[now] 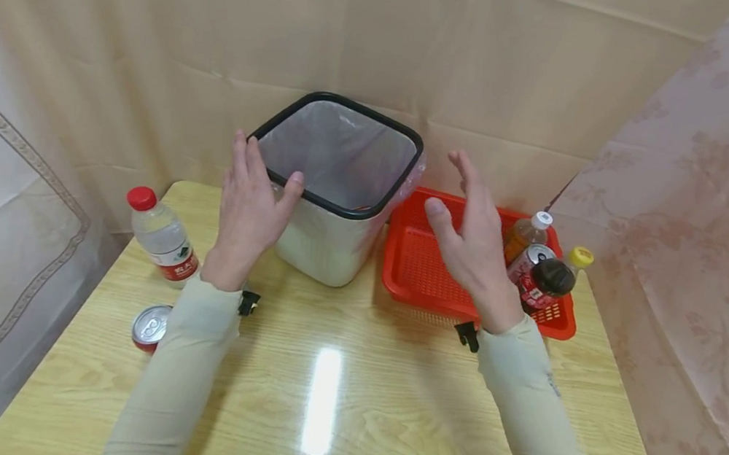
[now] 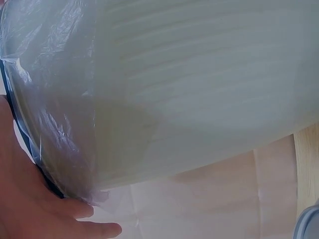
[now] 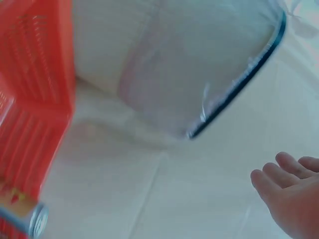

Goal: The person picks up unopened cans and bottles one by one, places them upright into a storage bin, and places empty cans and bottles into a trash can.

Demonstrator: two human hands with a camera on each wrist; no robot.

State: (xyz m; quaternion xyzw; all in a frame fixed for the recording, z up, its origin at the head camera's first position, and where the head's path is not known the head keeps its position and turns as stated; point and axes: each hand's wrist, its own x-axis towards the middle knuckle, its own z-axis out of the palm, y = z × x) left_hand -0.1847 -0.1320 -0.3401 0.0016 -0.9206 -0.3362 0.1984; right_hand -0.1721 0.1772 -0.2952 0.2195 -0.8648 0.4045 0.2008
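Note:
A cream trash bin (image 1: 329,250) with a black rim (image 1: 347,213) and a clear plastic liner (image 2: 55,99) stands at the back of the table. Against its left rim lies my left hand (image 1: 247,209), fingers fairly straight and thumb spread over the front edge. My right hand (image 1: 477,249) hovers above a red basket (image 1: 420,262), apart from the bin, fingers extended and holding nothing. At the basket's right end are an amber drink bottle (image 1: 520,235) with a white cap, a can (image 1: 528,261) and a dark cola bottle (image 1: 547,280) with a yellow cap.
On the table's left side, a water bottle (image 1: 162,234) with a red cap stands behind a red can (image 1: 150,327), which my left sleeve partly covers. A beige curtain (image 1: 212,30) hangs behind the wooden table (image 1: 380,405).

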